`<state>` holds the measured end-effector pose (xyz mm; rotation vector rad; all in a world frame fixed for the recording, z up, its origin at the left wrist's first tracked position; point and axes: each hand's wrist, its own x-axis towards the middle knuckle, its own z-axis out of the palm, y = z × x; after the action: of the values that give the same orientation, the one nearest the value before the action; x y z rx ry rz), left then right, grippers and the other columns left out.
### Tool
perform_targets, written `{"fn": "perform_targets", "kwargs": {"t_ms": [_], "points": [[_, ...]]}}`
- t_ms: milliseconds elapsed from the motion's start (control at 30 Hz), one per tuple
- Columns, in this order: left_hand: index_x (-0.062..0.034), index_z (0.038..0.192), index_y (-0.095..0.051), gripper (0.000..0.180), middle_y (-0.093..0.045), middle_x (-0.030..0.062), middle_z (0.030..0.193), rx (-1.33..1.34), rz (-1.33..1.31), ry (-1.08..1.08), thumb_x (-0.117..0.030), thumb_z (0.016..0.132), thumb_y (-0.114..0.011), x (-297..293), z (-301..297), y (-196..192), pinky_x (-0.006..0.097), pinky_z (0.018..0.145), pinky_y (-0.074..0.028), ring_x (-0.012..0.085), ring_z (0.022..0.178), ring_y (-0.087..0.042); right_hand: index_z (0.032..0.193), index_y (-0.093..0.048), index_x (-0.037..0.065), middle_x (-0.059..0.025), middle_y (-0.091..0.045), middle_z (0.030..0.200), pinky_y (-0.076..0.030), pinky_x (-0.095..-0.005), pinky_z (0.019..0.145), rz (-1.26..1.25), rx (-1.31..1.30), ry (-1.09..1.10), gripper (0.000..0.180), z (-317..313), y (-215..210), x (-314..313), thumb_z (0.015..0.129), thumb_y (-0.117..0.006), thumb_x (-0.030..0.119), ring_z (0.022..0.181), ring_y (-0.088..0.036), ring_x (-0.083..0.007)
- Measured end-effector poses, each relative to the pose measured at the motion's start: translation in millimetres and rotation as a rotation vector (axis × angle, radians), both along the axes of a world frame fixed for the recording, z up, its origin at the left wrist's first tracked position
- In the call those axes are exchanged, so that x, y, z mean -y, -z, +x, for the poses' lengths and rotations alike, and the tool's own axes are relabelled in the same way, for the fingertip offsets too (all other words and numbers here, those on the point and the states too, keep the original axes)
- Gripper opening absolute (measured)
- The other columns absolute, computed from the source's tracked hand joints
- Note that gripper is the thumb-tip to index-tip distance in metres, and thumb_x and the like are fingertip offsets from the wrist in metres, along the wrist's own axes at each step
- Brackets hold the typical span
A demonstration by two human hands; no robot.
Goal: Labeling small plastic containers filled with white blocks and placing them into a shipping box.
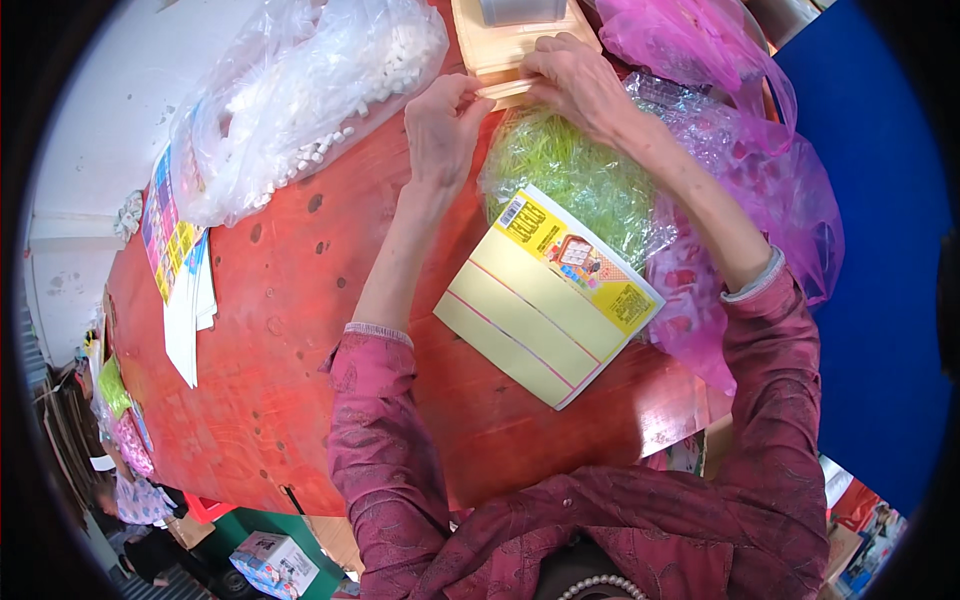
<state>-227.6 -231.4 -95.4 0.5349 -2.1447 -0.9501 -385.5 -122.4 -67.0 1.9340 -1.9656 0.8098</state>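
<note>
Both arms reach to the far edge of the red table (290, 330). My left hand (443, 130) pinches the left end of a narrow pale-yellow strip (507, 90), thumb and fingers together. At the strip's other end, my right hand (580, 85) has its fingers bent and closed on it. Just behind the strip lies a pale-yellow tray-like piece (490, 40), with a grey container (523, 10) on top. Whether the strip is separate from this piece I cannot tell. Between my forearms, a printed yellow-and-white card packet (545, 300) lies aslant.
A clear bag of small white pieces (330, 90) lies far left, near printed cards (178, 250). Beside my right forearm are a bag of green strands (560, 170) and pink plastic bags (760, 200). A blue panel (880, 250) stands at right. Another person (140, 500) is at lower left.
</note>
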Motion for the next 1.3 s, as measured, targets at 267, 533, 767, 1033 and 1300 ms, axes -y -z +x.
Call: {"fn": "perform_targets", "kwargs": {"t_ms": [267,533,767,1033,1300], "points": [[0.0051,0.093,-0.062,0.027,-0.068,0.0082,0.082,-0.05,0.444,0.009,-0.006,0.071,-0.072,8.8,13.4,7.1,0.024,0.064,-0.049,0.0108,0.072,-0.061,0.08,-0.05,0.0,-0.0148,-0.052,0.072,-0.042,-0.0375,0.064,0.182,0.14,-0.154,0.016,-13.4,-16.9,-2.0,0.072,-0.063,0.005,0.068,-0.052,-0.0293],[0.0029,0.102,-0.06,0.026,-0.067,0.0089,0.089,0.069,0.822,0.049,-0.008,0.079,-0.069,-0.9,27.0,2.8,0.024,0.069,-0.05,0.0135,0.077,-0.064,0.072,-0.046,0.001,0.002,-0.045,0.063,-0.036,-0.0269,0.056,0.449,0.477,-0.185,0.018,-22.5,-38.1,-9.9,0.073,-0.064,0.003,0.063,-0.041,-0.0089],[0.0018,0.108,-0.058,0.03,-0.066,0.0101,0.095,0.021,0.944,0.097,-0.007,0.08,-0.068,-7.9,30.6,-8.0,0.027,0.078,-0.051,0.016,0.084,-0.064,0.073,-0.058,0.006,0.0085,-0.048,0.064,-0.031,-0.0185,0.05,0.48,0.859,-0.213,0.01,-29.5,-67.3,-20.6,0.079,-0.066,0.007,0.058,-0.043,-0.0001],[0.0037,0.113,-0.057,0.037,-0.063,0.0073,0.102,-0.492,0.848,0.238,-0.007,0.08,-0.067,-35.3,30.4,-51.9,0.026,0.081,-0.049,0.0129,0.092,-0.06,0.08,-0.06,0.007,0.0067,-0.053,0.071,-0.036,-0.0186,0.055,0.241,0.803,-0.284,0.015,-1.2,-98.6,-23.5,0.085,-0.064,0.021,0.063,-0.048,-0.0017],[0.0038,0.102,-0.06,0.02,-0.065,0.0058,0.09,-0.257,0.961,0.301,-0.009,0.086,-0.059,-67.7,121.4,-90.3,0.029,0.074,-0.052,0.0128,0.08,-0.063,0.092,-0.062,0.008,0.0039,-0.063,0.086,-0.047,-0.0211,0.071,0.214,1.443,-0.357,0.015,57.6,-67.6,-14.1,0.087,-0.064,0.022,0.078,-0.058,-0.0043]]}}
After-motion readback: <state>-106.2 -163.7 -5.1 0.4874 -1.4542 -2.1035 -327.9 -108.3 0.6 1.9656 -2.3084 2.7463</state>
